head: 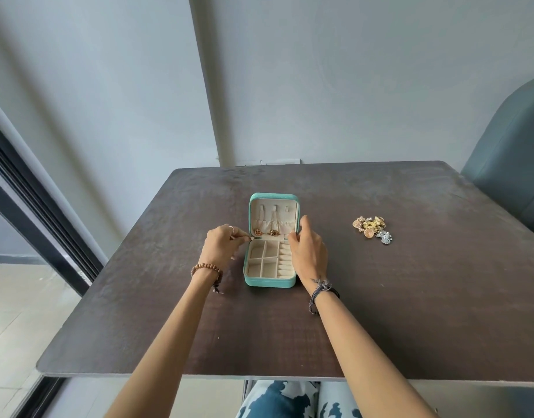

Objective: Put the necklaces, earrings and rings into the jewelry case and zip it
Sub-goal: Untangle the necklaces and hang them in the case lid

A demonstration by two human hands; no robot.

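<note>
The teal jewelry case (268,282) lies open on the dark table, its lid (273,197) standing upright at the back. Its cream base has small empty compartments and ring rolls. Two gold earrings (265,232) sit on the strip at the hinge. My left hand (222,245) is at the case's left edge, pinching a small earring piece (252,237) between thumb and fingers. My right hand (308,251) rests on the case's right side, thumb against the lid's edge. A pile of gold and silver jewelry (371,229) lies on the table to the right, apart from the case.
The dark table (380,312) reaches a grey wall at the back. A grey-green chair (513,164) stands at the far right corner. A dark door frame (33,212) and tiled floor lie off the table's left edge.
</note>
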